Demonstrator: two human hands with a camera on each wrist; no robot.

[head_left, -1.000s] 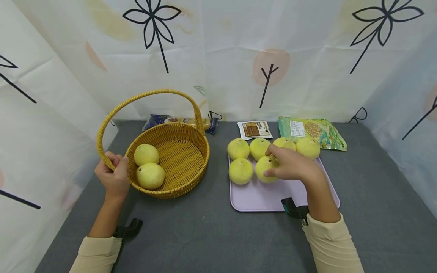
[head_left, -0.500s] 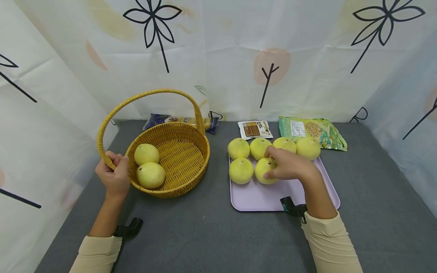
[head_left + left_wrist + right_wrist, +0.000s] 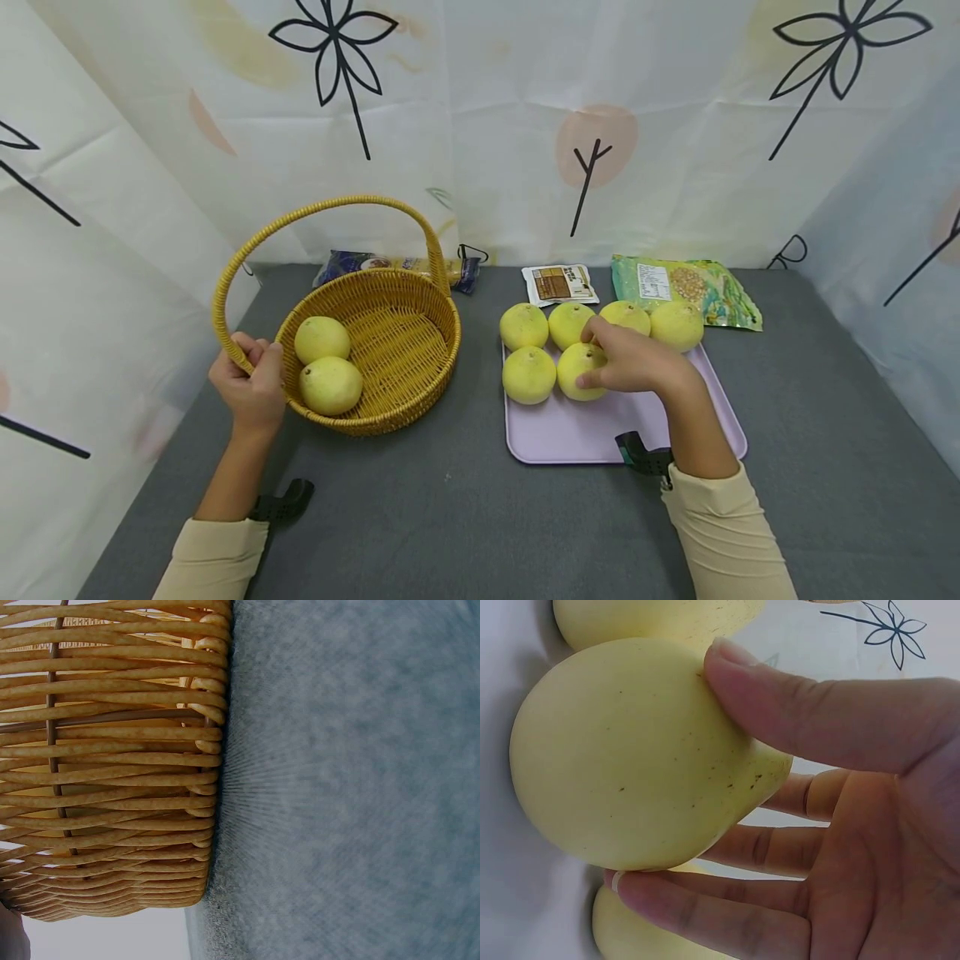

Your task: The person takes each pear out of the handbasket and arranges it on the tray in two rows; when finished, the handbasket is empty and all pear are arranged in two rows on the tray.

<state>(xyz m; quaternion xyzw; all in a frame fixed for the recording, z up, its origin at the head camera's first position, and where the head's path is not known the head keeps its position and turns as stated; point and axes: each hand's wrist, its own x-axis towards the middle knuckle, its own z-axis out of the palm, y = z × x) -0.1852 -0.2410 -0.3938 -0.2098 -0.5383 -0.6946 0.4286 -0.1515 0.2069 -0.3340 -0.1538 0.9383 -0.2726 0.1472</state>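
Right hand point(image 3: 637, 360): enters over the lilac tray point(image 3: 562, 442) from 5 o'clock; thumb on one side and fingers on the other, pinching the held fruit point(image 3: 576, 373) between them.
Held fruit location: round, pale yellow, dark-specked; at the tray's 10 o'clock, in the nearer row; contact of its underside with the tray cannot be told.
Left hand point(image 3: 251, 383): at the basket's 9 o'clock; fingers curled round the low end of the yellow handle point(image 3: 360, 201), gripping it just beside the rim.
Basket point(image 3: 408, 333): woven, yellow, upright on the grey table point(image 3: 450, 517); two yellow fruits point(image 3: 331, 386) lie inside, at 8 and 10 o'clock, touching each other.
Other tray fruit: a front fruit point(image 3: 528, 375) at the held fruit's 9 o'clock; a back row of four point(image 3: 523, 326) runs from the tray's 10 o'clock to its 1 o'clock.
Tray position: at the basket's 3 o'clock, well apart from it.
Packets: blue packet point(image 3: 345, 265) at the basket's 12 o'clock, partly hidden; small white-and-brown packet point(image 3: 561, 285) at the tray's 11 o'clock; green bag point(image 3: 720, 296) at its 1 o'clock.
Backdrop: white cloth point(image 3: 487, 167) with plant drawings.
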